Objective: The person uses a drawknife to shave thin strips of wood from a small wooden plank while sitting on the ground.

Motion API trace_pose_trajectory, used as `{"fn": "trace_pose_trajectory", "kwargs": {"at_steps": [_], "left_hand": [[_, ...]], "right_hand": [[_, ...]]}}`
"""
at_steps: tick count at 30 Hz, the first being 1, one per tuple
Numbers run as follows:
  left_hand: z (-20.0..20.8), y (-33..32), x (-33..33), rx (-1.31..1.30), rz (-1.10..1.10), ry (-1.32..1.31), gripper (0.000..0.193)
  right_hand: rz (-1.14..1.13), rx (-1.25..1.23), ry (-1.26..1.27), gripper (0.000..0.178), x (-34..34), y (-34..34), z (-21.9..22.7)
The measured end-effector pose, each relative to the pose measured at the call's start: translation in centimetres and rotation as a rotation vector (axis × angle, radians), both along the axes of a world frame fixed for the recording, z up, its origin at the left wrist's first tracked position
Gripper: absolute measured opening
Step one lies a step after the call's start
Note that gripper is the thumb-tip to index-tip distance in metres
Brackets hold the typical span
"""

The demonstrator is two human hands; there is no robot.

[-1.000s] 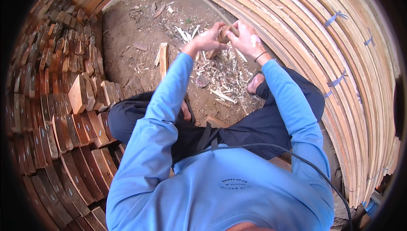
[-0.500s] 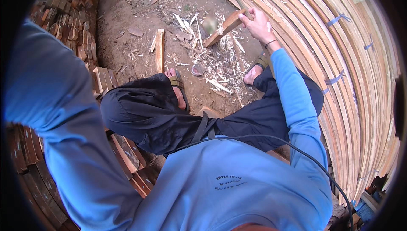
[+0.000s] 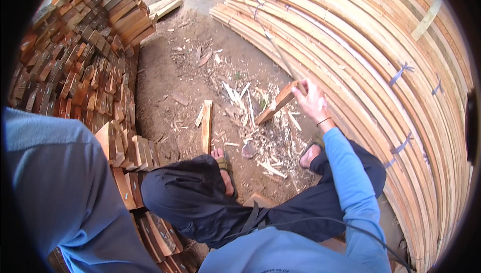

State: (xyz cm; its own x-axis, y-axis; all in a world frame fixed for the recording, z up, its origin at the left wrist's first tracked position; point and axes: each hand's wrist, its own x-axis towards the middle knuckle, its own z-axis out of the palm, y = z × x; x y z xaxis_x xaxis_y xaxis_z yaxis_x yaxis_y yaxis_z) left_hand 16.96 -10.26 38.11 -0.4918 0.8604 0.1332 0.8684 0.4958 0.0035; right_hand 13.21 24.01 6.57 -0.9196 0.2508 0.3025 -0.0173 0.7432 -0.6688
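Head camera gives me the right hand pinching the upper end of a wooden block, thumb and fingers closed round it where a thin rod meets the grip. The block slants down and leftward over scattered shavings, ahead of the sandalled feet; I cannot tell whether its lower end touches the ground. Of the other arm I get only a sleeve close to the lens; the left hand is out of sight, so I cannot tell how those fingers stand. With one hand bearing the block, I judge that a firm pinch and a quiet wrist matter most. I would seat the lower end solidly, and hold the rod clear of the bundled strips alongside.
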Motion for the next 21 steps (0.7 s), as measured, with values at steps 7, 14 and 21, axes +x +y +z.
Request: {"fn": "trace_pose_trajectory", "kwargs": {"at_steps": [7, 14, 21], "left_hand": [[0.3, -0.5, 0.6, -0.025, -0.032, 0.007, 0.033], [0.3, -0.9, 2.1, -0.039, 0.011, 0.011, 0.032], [0.4, -1.0, 2.0, 0.004, 0.062, 0.014, 0.032]], "right_hand": [[0.031, 0.069, 0.048, 0.034, -3.2, 0.1, 0.2], [0.080, -0.030, 0.086, 0.028, -4.7, -1.8, -0.5], [0.076, 0.004, 0.004, 0.033, -5.2, 0.0, 0.9]]}}
